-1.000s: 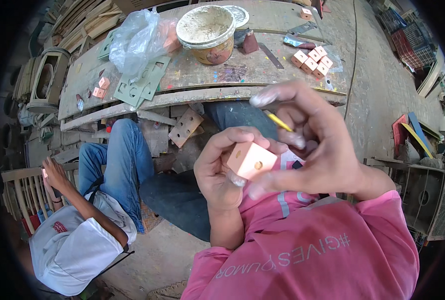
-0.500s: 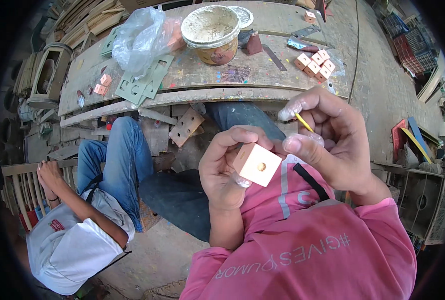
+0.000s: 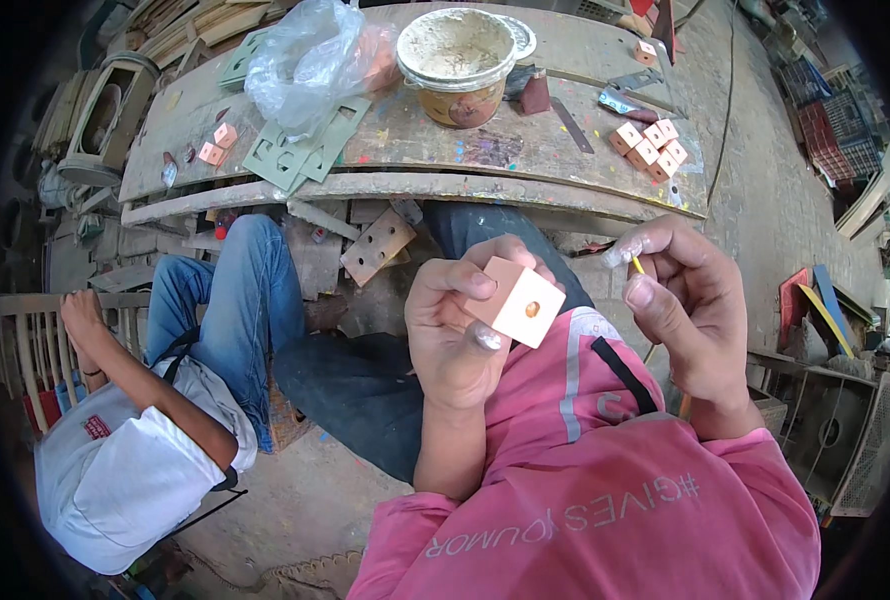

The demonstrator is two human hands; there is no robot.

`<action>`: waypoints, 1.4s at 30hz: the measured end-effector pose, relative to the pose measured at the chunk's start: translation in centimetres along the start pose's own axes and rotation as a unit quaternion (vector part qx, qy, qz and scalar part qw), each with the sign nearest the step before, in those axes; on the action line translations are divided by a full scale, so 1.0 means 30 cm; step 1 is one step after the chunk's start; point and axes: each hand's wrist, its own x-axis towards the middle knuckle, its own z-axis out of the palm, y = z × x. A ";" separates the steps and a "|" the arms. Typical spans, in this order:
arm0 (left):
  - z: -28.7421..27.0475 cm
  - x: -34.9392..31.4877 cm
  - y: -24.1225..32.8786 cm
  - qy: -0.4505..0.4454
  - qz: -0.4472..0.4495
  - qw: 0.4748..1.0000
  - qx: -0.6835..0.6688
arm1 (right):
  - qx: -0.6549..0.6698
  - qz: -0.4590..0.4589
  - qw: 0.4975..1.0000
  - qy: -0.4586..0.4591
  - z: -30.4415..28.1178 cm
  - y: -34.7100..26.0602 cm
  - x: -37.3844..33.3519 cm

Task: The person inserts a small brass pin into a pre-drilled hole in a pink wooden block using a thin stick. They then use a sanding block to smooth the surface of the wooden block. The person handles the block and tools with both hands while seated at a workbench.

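My left hand [image 3: 452, 345] is closed around a small pale pinkish wooden cube [image 3: 510, 318], held over my lap. One face of the cube has a round hole, and that face is turned toward my right. White residue coats my left thumb tip. To the right of the cube and apart from it, my right hand [image 3: 700, 305] pinches a thin yellow stick [image 3: 638, 264] between thumb and forefinger. Only a short length of the stick shows. The right forefinger is smeared with white paste.
On the worktable [image 3: 405, 187] stand a bucket [image 3: 457, 104] with white residue and a plastic bag [image 3: 303, 75] beside green cut-out sheets [image 3: 310, 160]. Several similar cubes [image 3: 648, 150] are grouped at right, a few more [image 3: 217, 143] at left. Another person [image 3: 150, 425] sits to my left.
My right hand has drawn back to the right, away from the cube, and less of the stick shows. The cube has turned slightly in my left hand. The view has shifted a little.
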 end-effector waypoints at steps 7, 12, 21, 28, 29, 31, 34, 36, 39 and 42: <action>0.016 0.016 0.003 -0.028 0.132 0.984 0.117 | 0.017 0.001 1.000 0.015 0.035 -0.007 0.003; 0.021 0.014 0.019 -0.025 0.207 0.921 0.330 | -0.220 -0.067 0.973 -0.022 0.016 -0.023 -0.014; 0.063 -0.009 0.043 -0.017 0.232 0.839 0.493 | -0.396 -0.178 0.895 -0.107 -0.005 -0.079 -0.006; 0.093 -0.004 0.041 0.007 0.270 0.757 0.595 | -0.525 -0.225 0.813 -0.114 -0.015 -0.073 -0.019; 0.089 0.000 0.035 0.004 0.282 0.757 0.589 | -0.530 -0.238 0.806 -0.113 -0.013 -0.065 -0.016; 0.077 0.011 0.011 -0.001 0.301 0.758 0.578 | -0.555 -0.231 0.790 -0.120 -0.008 -0.067 -0.016; 0.076 0.015 -0.009 0.000 0.313 0.765 0.563 | -0.567 -0.175 0.789 -0.160 -0.003 -0.101 -0.011; 0.066 0.009 -0.005 -0.006 0.295 0.790 0.538 | -0.507 -0.133 0.829 -0.193 -0.012 -0.122 0.004; 0.058 0.011 -0.001 -0.012 0.284 0.815 0.505 | -0.318 -0.064 0.929 -0.179 -0.045 -0.094 0.026; 0.050 0.000 0.002 -0.013 0.254 0.845 0.471 | -0.173 0.061 0.980 -0.074 -0.042 -0.081 0.007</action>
